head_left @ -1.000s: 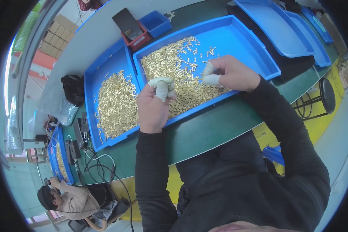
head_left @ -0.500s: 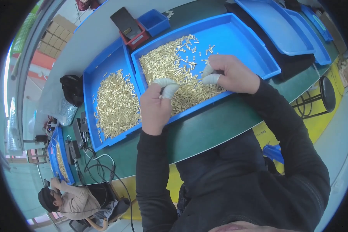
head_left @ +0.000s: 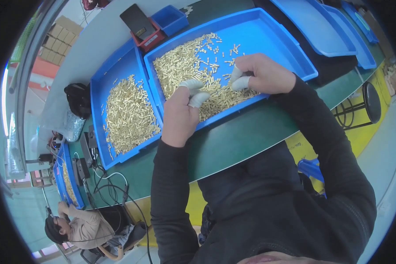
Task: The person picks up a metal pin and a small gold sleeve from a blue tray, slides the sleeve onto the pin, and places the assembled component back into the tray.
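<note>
Both hands are over the large blue tray (head_left: 290, 66), which holds many small brass-coloured pieces (head_left: 176, 66). My left hand (head_left: 182, 112) is above the tray's front left part, its thumb and index finger wrapped in white covers and slightly apart. No piece shows between those fingertips. My right hand (head_left: 264, 75), with white covers on thumb and index finger too, is bent close over the pieces near the front edge; whether it holds a small piece cannot be made out. A second blue tray (head_left: 99, 83) at the left contains a heap of similar pieces (head_left: 130, 116).
A red bin (head_left: 150, 40) with a dark box (head_left: 137, 22) and a small blue bin (head_left: 169, 20) stand behind the trays. Empty-looking blue trays (head_left: 317, 26) lie at the right. Cables (head_left: 112, 185) hang at the left, near a seated person (head_left: 86, 226). A stool (head_left: 371, 103) stands right.
The whole view has shifted slightly. My left hand has turned a little, and its thumb and index finger are farther apart. My right hand stays near the same spot over the pieces.
</note>
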A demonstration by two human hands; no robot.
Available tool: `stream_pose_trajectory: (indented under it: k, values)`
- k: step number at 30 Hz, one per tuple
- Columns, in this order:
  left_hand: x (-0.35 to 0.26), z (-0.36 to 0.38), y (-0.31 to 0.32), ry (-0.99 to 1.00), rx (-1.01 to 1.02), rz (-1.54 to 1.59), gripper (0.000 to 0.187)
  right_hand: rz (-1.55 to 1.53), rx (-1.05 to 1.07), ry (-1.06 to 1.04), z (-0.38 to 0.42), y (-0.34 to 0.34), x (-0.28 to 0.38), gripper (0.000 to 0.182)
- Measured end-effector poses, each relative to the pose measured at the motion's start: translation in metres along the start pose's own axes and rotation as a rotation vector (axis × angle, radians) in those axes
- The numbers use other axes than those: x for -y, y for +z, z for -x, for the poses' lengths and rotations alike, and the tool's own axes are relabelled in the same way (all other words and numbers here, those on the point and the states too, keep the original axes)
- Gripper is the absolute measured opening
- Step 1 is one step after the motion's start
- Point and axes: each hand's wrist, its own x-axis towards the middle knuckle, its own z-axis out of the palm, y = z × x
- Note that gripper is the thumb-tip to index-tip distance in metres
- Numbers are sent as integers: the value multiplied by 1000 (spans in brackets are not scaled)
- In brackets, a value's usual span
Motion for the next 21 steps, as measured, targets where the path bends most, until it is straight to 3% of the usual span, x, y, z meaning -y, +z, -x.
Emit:
stream_pose_trajectory:
  k: [7,12,15,18,21]
  values:
    - [-9,-7,-6,-216,138,44,21,44,-19,-79,1,3,-6,6]
    - [-18,-11,-7,-368,147,282,18,-6,-26,-110,0,0,-4,5]
    - [-17,-13,-4,-355,63,243,27,-17,-50,-61,-1,0,-2,9]
    - [-10,-12,-5,-366,18,324,21,1,-21,93,-2,-5,8,12]
    - [-12,-12,-3,-297,4,271,14,-41,-50,78,-1,-5,9,12]
